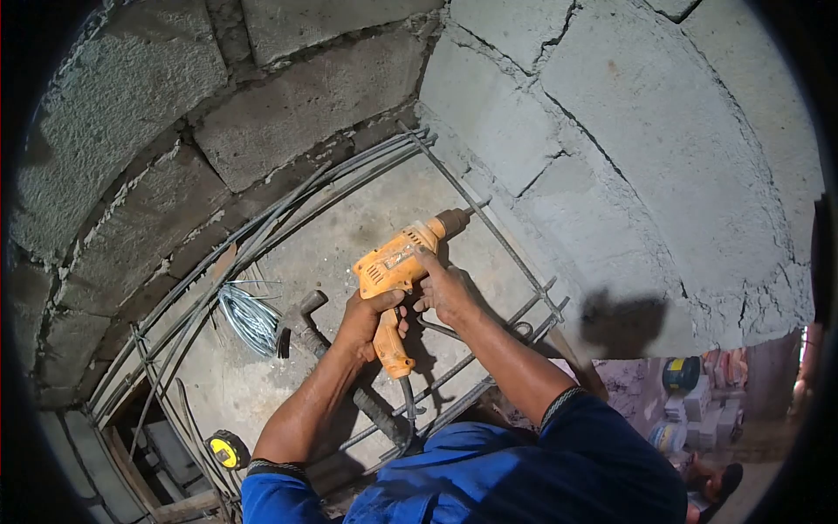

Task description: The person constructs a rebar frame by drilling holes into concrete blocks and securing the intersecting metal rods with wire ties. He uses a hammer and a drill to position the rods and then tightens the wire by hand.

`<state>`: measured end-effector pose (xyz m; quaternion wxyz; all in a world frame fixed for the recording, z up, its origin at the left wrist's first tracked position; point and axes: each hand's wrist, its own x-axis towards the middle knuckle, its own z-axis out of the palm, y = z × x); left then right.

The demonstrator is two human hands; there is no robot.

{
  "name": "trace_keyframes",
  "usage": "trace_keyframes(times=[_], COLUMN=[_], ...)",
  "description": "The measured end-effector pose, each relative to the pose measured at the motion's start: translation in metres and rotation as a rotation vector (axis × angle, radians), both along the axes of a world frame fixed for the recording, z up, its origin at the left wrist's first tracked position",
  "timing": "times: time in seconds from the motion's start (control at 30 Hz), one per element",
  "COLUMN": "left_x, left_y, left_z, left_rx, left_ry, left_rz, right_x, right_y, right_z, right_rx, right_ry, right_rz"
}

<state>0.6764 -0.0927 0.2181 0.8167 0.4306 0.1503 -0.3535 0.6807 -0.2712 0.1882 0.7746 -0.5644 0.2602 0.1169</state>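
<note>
An orange power drill [393, 262] points toward the upper right, its brown chuck [451, 223] holding a bit [478, 206] that reaches close to a rebar rod. My left hand [362, 325] is wrapped around its handle, thumb near the top of the grip. With the thumb up along the drill's side, my right hand [447, 293] grips the front of the body. A black cord [408, 402] runs down from the handle toward my blue shirt. Left of the drill lie a bundle of silvery wire [249, 319] and a dark bent metal bar [305, 327].
Steel rebar rods [279, 214] frame the concrete slab [367, 196] beneath the drill. Block walls [305, 96] rise behind and to the right. A yellow and black tape measure [227, 450] lies at the lower left. Stacked items and a person's foot [720, 489] show lower right.
</note>
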Motion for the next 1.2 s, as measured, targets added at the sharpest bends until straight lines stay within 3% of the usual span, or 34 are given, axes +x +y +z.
trace_keyframes(times=[1.2], left_x=[0.0011], left_y=[-0.0019], left_z=[0.0004], left_rx=[0.019], left_ry=[-0.002], left_rz=[0.003], right_x=[-0.0013], right_y=[0.0008], right_z=[-0.0003], right_rx=[-0.006], right_ry=[0.012], right_rz=[-0.050])
